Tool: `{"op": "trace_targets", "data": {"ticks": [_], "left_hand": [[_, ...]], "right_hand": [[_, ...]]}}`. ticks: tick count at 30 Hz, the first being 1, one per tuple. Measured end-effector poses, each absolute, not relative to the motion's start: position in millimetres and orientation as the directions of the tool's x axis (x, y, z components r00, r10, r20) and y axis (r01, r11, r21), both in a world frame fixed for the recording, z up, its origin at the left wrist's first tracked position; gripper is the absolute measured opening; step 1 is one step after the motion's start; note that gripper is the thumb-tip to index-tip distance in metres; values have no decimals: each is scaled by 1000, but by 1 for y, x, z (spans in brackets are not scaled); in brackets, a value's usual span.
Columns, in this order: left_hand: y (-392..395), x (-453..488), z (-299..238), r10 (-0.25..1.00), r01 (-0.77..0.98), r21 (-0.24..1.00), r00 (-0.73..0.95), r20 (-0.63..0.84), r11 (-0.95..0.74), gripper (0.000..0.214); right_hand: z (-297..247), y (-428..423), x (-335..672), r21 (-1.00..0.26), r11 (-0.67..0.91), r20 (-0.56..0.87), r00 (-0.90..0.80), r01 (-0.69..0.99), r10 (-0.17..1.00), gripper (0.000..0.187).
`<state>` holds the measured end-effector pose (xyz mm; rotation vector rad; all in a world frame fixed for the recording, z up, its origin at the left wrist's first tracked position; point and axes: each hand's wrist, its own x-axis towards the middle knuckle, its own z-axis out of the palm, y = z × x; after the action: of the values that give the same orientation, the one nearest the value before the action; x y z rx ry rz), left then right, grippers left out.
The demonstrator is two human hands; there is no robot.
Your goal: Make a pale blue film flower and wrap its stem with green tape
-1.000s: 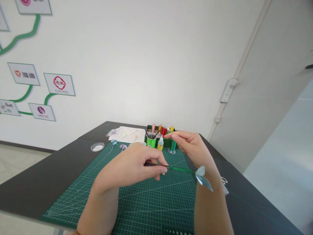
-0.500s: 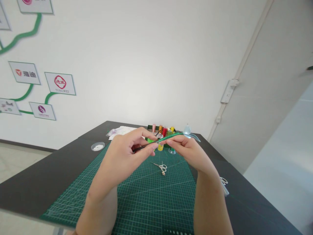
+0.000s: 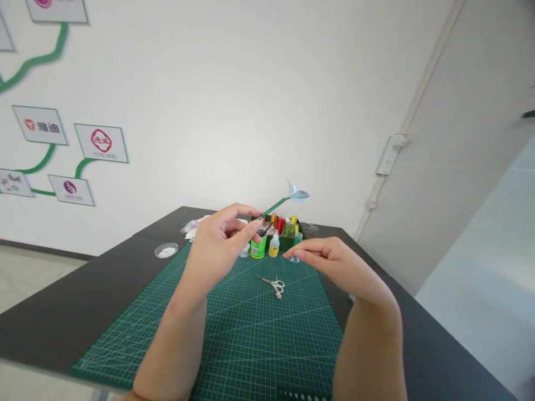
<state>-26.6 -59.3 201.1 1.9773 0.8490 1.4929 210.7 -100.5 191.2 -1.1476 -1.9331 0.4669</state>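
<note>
My left hand [image 3: 221,248] pinches the lower end of a thin green-wrapped stem [image 3: 273,208]. The stem tilts up and to the right, and a pale blue leaf [image 3: 297,194] sits at its top. My right hand [image 3: 324,260] hovers lower right, apart from the stem, thumb and forefinger pressed together; a thread may run from them, too fine to make out. Both hands are above the green cutting mat [image 3: 234,334]. Small scissors [image 3: 273,285] lie on the mat between the hands.
At the mat's far edge stand a green cup [image 3: 258,247], a small glue bottle [image 3: 274,245] and a box of coloured thread spools [image 3: 288,226]. A clear round dish [image 3: 166,251] lies at the left. Papers lie at the back of the black table [image 3: 62,312].
The stem swung from lying across my hands to pointing up and right. My right hand let go of it and dropped toward the mat; my left hand kept its hold.
</note>
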Motion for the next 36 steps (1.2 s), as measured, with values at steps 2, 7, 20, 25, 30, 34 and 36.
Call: {"op": "trace_targets", "data": {"ticks": [2,7,20,25,30,34,36], "left_hand": [[-59,-26,200,736,162,719,192,649,-676,20],[-60,-26,198,726,141,713,177,664,-687,19],[-52,-21,199,732,143,725,266,628,-674,20],[-48,-17,198,756,218,738,353,551,-639,20],[-51,-14,195,726,350,681,561,398,-644,17],[-59,-8,194,680,379,631,649,341,-677,14],[-64,-6,194,660,370,633,685,310,-681,14]], "right_hand": [[191,-103,213,-646,490,398,-289,585,871,25],[192,-112,216,-609,485,345,-341,628,874,30],[200,-144,218,-535,658,456,-475,530,753,40],[201,-149,228,-504,755,572,-492,420,656,31],[198,-150,223,-487,804,687,-419,341,594,26],[191,-148,221,-485,810,767,-285,329,575,25],[187,-146,222,-492,816,803,-203,305,560,21]]}}
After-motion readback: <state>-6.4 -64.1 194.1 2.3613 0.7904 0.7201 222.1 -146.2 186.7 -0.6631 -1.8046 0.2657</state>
